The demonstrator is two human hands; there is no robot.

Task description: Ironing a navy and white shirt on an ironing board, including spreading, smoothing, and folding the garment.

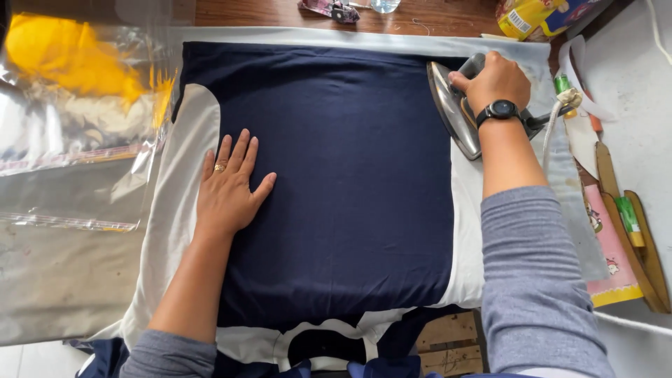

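A navy blue shirt (350, 175) with white side panels and a white neck trim lies flat on a white-covered ironing surface (315, 36). My left hand (227, 185), fingers spread and a ring on one finger, presses flat on the left part of the navy fabric. My right hand (493, 80), wearing a black wristwatch, grips the handle of a metal clothes iron (453, 112). The iron is tipped up on its side at the shirt's right edge, soleplate facing left. Its cord runs off to the right.
Clear plastic bags (70, 140) with a yellow garment (63, 59) lie at the left. A wooden table top (280, 12) runs along the back with small items and a colourful packet (535, 15). At the right lie wooden pieces (633, 245), a green bottle (563, 85) and a pink card.
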